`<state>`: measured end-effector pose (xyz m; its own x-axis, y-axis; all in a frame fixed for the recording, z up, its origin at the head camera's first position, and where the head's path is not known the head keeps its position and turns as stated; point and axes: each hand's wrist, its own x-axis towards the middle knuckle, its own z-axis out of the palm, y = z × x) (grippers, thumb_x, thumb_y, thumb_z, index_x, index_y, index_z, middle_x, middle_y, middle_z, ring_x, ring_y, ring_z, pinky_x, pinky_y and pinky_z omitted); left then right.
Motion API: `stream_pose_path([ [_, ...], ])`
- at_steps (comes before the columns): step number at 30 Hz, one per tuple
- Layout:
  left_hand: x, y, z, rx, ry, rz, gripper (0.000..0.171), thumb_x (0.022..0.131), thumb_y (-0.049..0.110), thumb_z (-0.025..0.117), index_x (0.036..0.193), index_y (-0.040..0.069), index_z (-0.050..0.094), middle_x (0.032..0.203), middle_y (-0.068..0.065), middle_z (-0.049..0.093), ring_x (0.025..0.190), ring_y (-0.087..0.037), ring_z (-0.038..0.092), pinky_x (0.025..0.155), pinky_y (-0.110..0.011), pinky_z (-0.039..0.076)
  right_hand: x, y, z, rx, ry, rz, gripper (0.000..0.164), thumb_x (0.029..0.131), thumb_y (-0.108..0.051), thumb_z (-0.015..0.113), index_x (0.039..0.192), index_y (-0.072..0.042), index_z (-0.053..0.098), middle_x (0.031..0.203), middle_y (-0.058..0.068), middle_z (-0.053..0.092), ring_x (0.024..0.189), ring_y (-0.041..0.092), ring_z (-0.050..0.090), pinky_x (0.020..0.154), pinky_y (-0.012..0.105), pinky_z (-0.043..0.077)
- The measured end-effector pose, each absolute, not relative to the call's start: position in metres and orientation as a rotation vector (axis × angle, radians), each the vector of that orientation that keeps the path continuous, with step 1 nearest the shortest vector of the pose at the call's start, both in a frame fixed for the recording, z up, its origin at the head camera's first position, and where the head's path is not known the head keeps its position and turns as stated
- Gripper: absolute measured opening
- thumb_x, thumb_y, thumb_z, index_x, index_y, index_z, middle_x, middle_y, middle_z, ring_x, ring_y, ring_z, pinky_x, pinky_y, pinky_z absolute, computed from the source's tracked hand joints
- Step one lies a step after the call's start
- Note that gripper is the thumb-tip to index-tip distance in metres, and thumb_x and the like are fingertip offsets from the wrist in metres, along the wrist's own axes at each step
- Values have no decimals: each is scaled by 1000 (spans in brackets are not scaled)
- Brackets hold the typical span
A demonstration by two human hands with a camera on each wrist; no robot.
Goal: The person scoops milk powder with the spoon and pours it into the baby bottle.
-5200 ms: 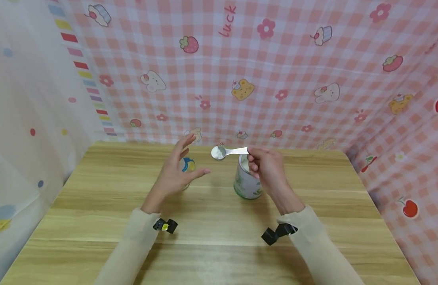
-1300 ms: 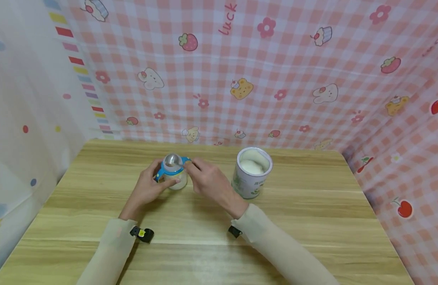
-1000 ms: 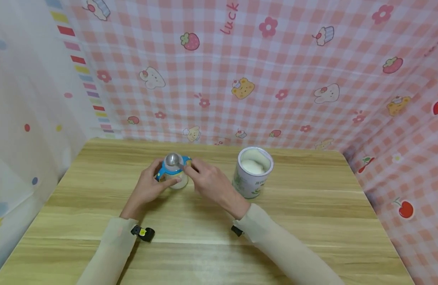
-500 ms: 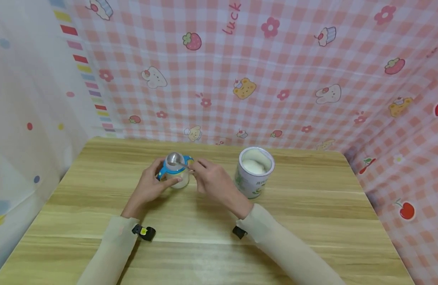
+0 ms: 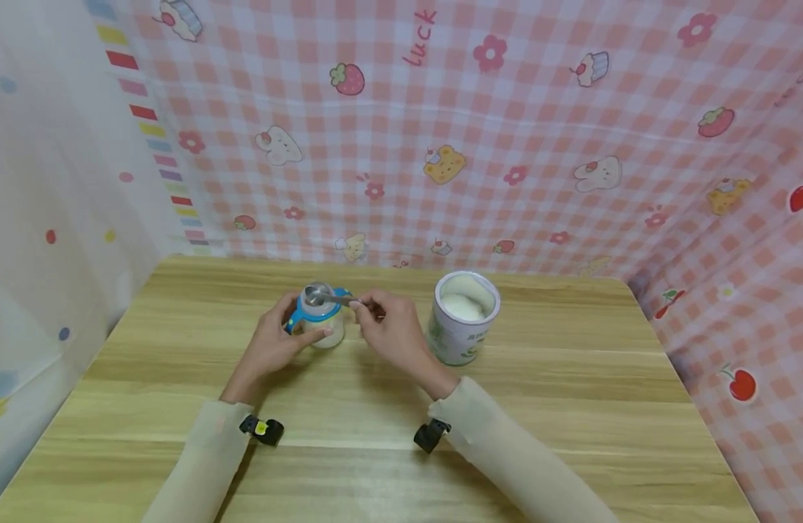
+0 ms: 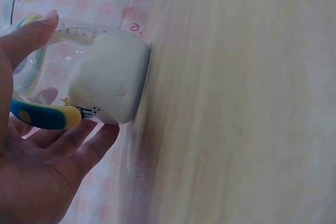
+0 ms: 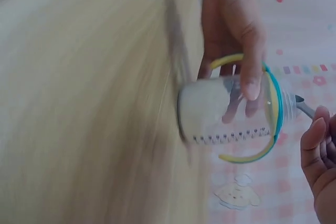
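Note:
My left hand (image 5: 274,334) grips a clear baby bottle (image 5: 329,332) that stands upright on the table, its thumb across the front. The bottle has a blue and yellow two-handled collar and an open neck. White powder fills its lower part, as the baby bottle (image 6: 110,74) shows in the left wrist view. My right hand (image 5: 395,330) pinches the handle of a metal measuring spoon (image 5: 339,298), whose bowl sits at the bottle's mouth. In the right wrist view the spoon (image 7: 304,108) reaches into the neck. Whether powder is left in the bowl cannot be told.
An open milk powder tin (image 5: 455,341) stands to the right of the bottle, with white powder inside. The wooden table (image 5: 349,465) meets a pink checked cloth (image 5: 401,145) at the back, and more patterned cloth hangs on both sides.
Earlier the spoon held white powder above the tin, with my left hand by the bottle. Then it was tipped over the bottle mouth; now the bowl has turned and my right-hand grip looks more raised.

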<state>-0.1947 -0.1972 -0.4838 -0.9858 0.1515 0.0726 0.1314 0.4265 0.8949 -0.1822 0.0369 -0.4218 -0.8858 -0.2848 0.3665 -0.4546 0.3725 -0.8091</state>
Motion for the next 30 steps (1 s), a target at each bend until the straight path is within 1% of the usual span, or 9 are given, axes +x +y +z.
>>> stream_pose_path([
  [3, -195, -199, -485, 258, 2630, 1680, 72, 85, 39, 85, 144, 19, 49, 142, -10, 60, 138, -35, 52, 116, -63, 40, -183, 33, -421, 510, -2438, 1809, 18, 103, -15, 63, 96, -3, 73, 75, 8, 70, 55, 8, 61, 44, 20, 49],
  [7, -195, -199, -487, 277, 2616, 1712, 72, 86, 34, 85, 145, 16, 48, 142, -12, 60, 138, -34, 52, 118, -62, 39, -185, 30, -420, 307, -2379, 2058, 17, 102, -9, 61, 98, 3, 73, 77, 10, 71, 54, 8, 60, 46, 19, 52],
  [12, -194, -198, -486, 274, 2587, 1748, 72, 86, 30, 86, 146, 16, 48, 143, -11, 59, 139, -33, 51, 119, -60, 39, -187, 28, -417, 162, -2351, 2159, 18, 101, -8, 60, 102, 5, 73, 83, 22, 72, 54, 6, 59, 47, 18, 52],
  [14, -194, -198, -485, 273, 2574, 1756, 74, 86, 30, 86, 147, 15, 48, 144, -12, 59, 139, -34, 50, 119, -60, 39, -187, 29, -416, 129, -2338, 2175, 18, 101, -8, 60, 101, 4, 73, 83, 21, 72, 53, 7, 59, 47, 18, 52],
  [18, -194, -197, -483, 265, 2570, 1740, 78, 86, 33, 85, 150, 15, 45, 146, -13, 57, 142, -35, 48, 120, -62, 36, -188, 32, -412, 92, -2310, 2203, 18, 102, -10, 60, 100, 2, 73, 76, 9, 71, 54, 7, 60, 47, 18, 51],
  [20, -193, -197, -482, 251, 2580, 1725, 82, 85, 34, 86, 152, 16, 42, 148, -13, 55, 144, -36, 45, 121, -63, 34, -187, 34, -409, 89, -2299, 2217, 18, 103, -12, 60, 100, 1, 73, 75, 6, 70, 55, 8, 59, 48, 18, 51],
  [23, -193, -197, -477, 249, 2603, 1726, 86, 84, 34, 87, 155, 19, 40, 151, -13, 52, 145, -35, 43, 121, -64, 33, -185, 39, -404, 101, -2274, 2236, 19, 103, -13, 61, 101, 2, 73, 75, 5, 69, 56, 9, 60, 48, 19, 51],
  [26, -192, -197, -473, 286, 2626, 1747, 89, 83, 32, 87, 157, 19, 38, 155, -11, 48, 146, -32, 41, 121, -62, 35, -182, 44, -399, 106, -2249, 2252, 19, 103, -14, 62, 101, 2, 73, 75, 4, 68, 57, 10, 60, 49, 20, 51],
  [30, -193, -197, -469, 356, 2635, 1779, 93, 83, 29, 88, 158, 15, 35, 160, -11, 43, 149, -32, 38, 122, -59, 36, -180, 51, -394, 140, -2226, 2254, 18, 102, -14, 63, 97, 1, 72, 75, 6, 68, 56, 11, 59, 48, 22, 51],
])
